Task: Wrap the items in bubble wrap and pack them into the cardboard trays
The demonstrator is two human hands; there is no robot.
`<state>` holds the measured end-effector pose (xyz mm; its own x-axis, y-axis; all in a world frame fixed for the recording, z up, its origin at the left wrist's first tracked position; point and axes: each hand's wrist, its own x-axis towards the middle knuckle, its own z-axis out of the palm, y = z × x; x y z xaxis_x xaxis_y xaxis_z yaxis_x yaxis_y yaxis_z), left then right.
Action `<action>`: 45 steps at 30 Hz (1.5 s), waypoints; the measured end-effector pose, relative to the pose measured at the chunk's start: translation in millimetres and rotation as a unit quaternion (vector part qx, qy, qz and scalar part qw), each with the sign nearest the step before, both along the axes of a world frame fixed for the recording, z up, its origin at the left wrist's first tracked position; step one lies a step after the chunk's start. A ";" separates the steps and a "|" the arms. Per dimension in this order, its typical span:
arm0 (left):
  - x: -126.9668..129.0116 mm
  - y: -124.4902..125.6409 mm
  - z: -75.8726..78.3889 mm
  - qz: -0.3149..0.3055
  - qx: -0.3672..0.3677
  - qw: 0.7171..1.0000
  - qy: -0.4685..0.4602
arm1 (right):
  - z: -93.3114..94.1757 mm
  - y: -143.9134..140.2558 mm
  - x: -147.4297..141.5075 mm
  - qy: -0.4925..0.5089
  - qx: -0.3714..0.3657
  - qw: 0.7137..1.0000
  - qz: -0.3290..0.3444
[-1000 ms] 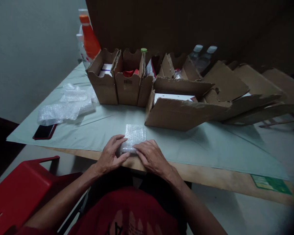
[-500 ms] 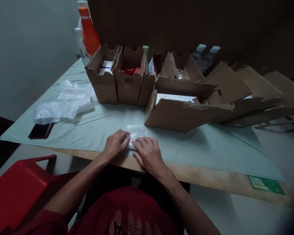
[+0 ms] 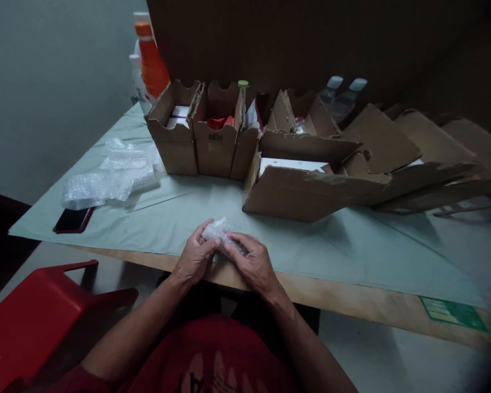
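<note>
A small bundle wrapped in clear bubble wrap [image 3: 217, 230] is held between both hands just above the near edge of the table. My left hand [image 3: 194, 256] grips its left side with the fingers curled over the top. On the right side my right hand [image 3: 251, 263] closes around it from above. What the wrap holds is hidden. The pale green sheet [image 3: 180, 215] on the table lies under the hands.
A pile of bubble wrap [image 3: 108, 174] and a black phone [image 3: 72, 220] lie at the left. Open cardboard boxes [image 3: 198, 134] stand in a row at the back, a larger box [image 3: 300, 183] to the right, bottles [image 3: 150, 60] behind. A red stool [image 3: 36, 316] is at lower left.
The bubble wrap lay flat under my hands a second ago. It is now rolled into a small bundle and lifted slightly off the sheet, both hands closed around it.
</note>
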<state>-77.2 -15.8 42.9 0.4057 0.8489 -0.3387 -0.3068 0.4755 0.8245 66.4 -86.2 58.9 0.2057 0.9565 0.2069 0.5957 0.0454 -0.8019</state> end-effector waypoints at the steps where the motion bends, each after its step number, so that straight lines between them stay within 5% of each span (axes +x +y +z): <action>1: 2.9 -0.4 1.3 0.009 0.000 1.000 -0.003 | -1.0 -1.8 1.5 -0.011 0.016 1.000 -0.018; 5: 9.6 -2.4 5.8 0.027 0.018 0.999 -0.005 | -12.8 -9.1 12.7 0.039 0.030 0.996 -0.070; 10: 15.1 -7.1 7.4 0.026 0.019 0.999 0.011 | -23.6 -14.9 20.2 0.269 -0.036 0.962 -0.015; 15: 23.3 -9.8 7.1 -0.012 0.038 0.998 0.041 | -12.2 -20.0 27.1 0.268 -0.016 0.962 -0.059; 19: 34.8 3.3 10.3 -0.049 0.071 0.996 0.016 | 20.9 -32.2 53.4 0.203 0.008 0.974 -0.101; 24: 63.5 38.8 1.9 -0.028 0.134 0.989 0.062 | 95.4 -47.4 115.3 0.119 0.092 0.971 -0.187; 27: 76.8 51.9 -8.1 -0.031 0.178 0.977 0.110 | 136.1 -40.6 159.6 0.010 0.135 0.961 -0.242; 31: 76.8 53.1 -16.1 -0.039 0.199 0.972 0.123 | 167.4 -12.1 211.1 -0.158 0.076 0.949 -0.263; 34: 71.7 50.9 -18.7 -0.044 0.220 0.965 0.137 | 179.9 12.7 228.2 -0.300 -0.059 0.914 -0.265; 38: 70.0 50.5 -19.4 -0.057 0.251 0.953 0.158 | 196.3 37.3 218.4 -0.470 -0.238 0.805 -0.273; 41: 71.1 51.1 -17.5 -0.063 0.267 0.948 0.164 | 210.3 48.7 204.5 -0.524 -0.298 0.756 -0.256; 45: 71.6 51.4 -15.1 -0.071 0.285 0.940 0.172 | 217.3 61.9 196.6 -0.536 -0.343 0.730 -0.251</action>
<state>-5.6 35.6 27.8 0.4780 0.8780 0.0236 0.0570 -0.0579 0.9967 263.0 -24.3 276.2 0.6368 0.7709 0.0137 0.7015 -0.5867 0.4046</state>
